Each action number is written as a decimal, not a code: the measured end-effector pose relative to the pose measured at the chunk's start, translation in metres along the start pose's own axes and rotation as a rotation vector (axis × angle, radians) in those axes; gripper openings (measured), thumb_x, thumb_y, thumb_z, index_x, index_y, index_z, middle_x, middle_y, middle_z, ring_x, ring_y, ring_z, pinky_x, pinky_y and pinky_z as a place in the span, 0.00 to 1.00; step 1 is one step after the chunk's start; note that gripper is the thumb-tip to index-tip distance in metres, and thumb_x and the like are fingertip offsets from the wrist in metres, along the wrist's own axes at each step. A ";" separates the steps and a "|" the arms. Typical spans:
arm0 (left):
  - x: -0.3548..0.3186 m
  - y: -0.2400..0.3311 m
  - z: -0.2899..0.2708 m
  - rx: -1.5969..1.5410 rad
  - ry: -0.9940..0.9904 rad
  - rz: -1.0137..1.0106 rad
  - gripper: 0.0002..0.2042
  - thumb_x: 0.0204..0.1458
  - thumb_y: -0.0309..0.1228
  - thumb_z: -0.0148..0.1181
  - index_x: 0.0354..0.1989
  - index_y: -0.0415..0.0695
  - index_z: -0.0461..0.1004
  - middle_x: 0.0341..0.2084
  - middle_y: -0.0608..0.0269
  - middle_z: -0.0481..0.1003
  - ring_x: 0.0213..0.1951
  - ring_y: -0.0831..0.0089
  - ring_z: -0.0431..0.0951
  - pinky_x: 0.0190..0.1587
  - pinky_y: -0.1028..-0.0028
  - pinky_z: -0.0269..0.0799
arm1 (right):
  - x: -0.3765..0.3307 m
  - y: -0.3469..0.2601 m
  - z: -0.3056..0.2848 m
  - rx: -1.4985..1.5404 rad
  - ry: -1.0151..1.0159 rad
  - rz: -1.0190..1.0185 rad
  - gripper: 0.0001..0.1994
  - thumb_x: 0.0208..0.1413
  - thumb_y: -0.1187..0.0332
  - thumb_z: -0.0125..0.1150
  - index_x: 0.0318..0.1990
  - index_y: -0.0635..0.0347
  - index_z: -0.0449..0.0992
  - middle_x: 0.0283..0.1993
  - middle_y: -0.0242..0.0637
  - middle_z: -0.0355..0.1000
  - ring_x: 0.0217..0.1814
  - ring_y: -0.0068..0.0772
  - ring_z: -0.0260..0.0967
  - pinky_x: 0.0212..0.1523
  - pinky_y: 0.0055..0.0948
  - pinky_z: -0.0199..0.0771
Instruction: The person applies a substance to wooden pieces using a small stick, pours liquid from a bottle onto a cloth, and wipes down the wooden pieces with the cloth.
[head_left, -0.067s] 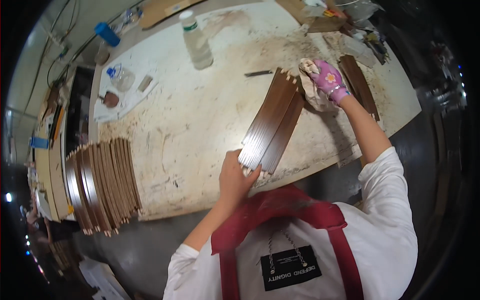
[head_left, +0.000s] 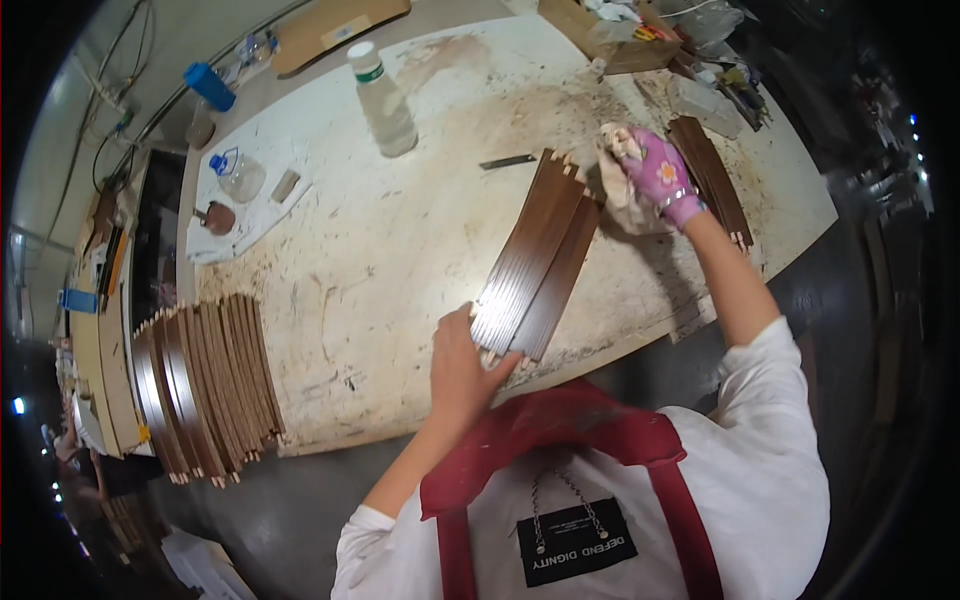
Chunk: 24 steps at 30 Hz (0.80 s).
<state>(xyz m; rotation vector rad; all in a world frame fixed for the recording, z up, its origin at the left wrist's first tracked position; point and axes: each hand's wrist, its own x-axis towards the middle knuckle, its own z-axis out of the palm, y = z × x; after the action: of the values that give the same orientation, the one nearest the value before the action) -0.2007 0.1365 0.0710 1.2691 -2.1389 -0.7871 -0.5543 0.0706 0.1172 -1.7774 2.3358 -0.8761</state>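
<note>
Glossy brown grooved wooden slats (head_left: 525, 262), crumpled matt cloth (head_left: 622, 190), clear smooth plastic bottle (head_left: 385, 112)

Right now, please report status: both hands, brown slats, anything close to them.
Left hand gripping near end of brown slats. Gloved right hand holding crumpled cloth by slats' far end. Dark strip left of that end.

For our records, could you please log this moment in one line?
left hand: holding brown slats | right hand: gloved, holding beige cloth
</note>
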 end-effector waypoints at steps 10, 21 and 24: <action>0.055 0.023 -0.015 0.142 -0.281 0.058 0.29 0.51 0.39 0.57 0.57 0.34 0.58 0.45 0.47 0.68 0.43 0.51 0.70 0.46 0.65 0.67 | -0.013 0.004 0.024 -0.211 -0.338 0.195 0.14 0.50 0.60 0.58 0.41 0.57 0.74 0.37 0.37 0.74 0.35 0.34 0.72 0.41 0.32 0.74; 0.068 -0.007 -0.057 -1.727 -0.616 -0.453 0.25 0.60 0.43 0.31 0.54 0.35 0.61 0.42 0.49 0.72 0.37 0.66 0.75 0.36 0.69 0.76 | -0.048 -0.050 -0.038 0.251 0.158 -0.183 0.14 0.48 0.67 0.60 0.42 0.60 0.74 0.39 0.37 0.71 0.36 0.33 0.71 0.33 0.28 0.74; 0.056 0.000 -0.055 -1.771 -0.501 -0.574 0.23 0.60 0.42 0.32 0.54 0.37 0.61 0.39 0.45 0.70 0.34 0.62 0.74 0.30 0.68 0.79 | -0.066 -0.130 -0.043 -0.313 0.272 -0.694 0.13 0.50 0.60 0.56 0.40 0.57 0.73 0.35 0.37 0.71 0.36 0.35 0.72 0.33 0.33 0.74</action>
<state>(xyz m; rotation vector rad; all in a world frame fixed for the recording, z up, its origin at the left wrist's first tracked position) -0.1867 0.0745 0.1173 0.5410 -0.4679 -2.5065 -0.4378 0.1257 0.1976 -2.8560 2.0838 -0.8909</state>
